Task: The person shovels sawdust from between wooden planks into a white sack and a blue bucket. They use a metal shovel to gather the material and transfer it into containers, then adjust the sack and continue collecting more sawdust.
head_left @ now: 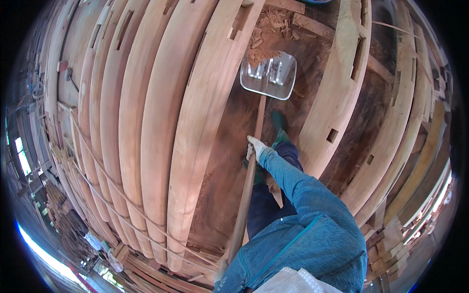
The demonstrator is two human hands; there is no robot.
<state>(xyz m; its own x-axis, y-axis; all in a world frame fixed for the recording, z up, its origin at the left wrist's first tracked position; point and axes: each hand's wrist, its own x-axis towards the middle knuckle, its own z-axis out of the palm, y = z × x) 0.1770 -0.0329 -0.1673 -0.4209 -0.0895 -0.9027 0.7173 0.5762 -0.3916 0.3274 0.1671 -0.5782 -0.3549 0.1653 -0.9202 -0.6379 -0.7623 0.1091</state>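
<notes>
A shovel with a wide, shiny metal scoop (268, 80) and a long wooden handle (250, 193) slants from the upper middle down to the lower edge. My right hand (256, 148), in a white glove, is closed around the handle about midway. My left hand (221, 271), also gloved and partly hidden at the lower edge, is wrapped around the handle's rear end. The scoop lies low at the near side of a heap of wood shavings and chips (273, 31); some reddish shavings rest at its far left edge.
Long, thick timbers with cut mortises line both sides: a row of several on the left (195, 122) and a beam close on the right (337, 93). Wooden blocks (312, 24) lie beyond the heap. My green boots (279, 122) stand on the brown floor between. Rope (132, 207) crosses the left timbers.
</notes>
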